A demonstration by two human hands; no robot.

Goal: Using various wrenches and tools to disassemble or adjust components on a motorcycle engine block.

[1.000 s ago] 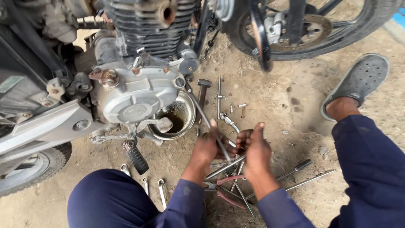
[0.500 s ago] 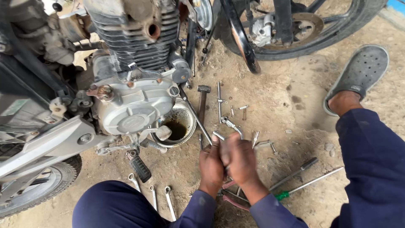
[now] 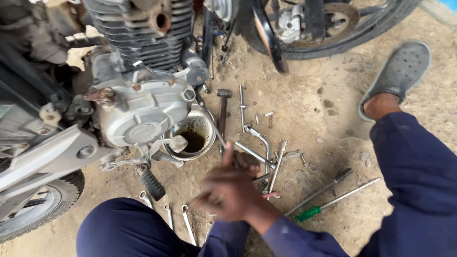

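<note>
Where both clasped over the tools earlier, the right hand [image 3: 233,190] now blurs, grip unreadable, left hand hidden.

Motorcycle engine [image 3: 138,95] stands at upper left, over the ground [image 3: 309,100]. A drain pan [image 3: 195,135] sits on the ground just right of the engine's lower edge. A hammer [image 3: 223,109] lies right of the pan, loose bolts [image 3: 266,116] beyond it. The front wheel [image 3: 352,33] stands behind these. Both hands [image 3: 233,190], blurred, overlap near the pan. Spanners [image 3: 178,219] lie to their left, two screwdrivers [image 3: 328,200] to their right. A sandalled foot [image 3: 395,81] rests at far right.
</note>
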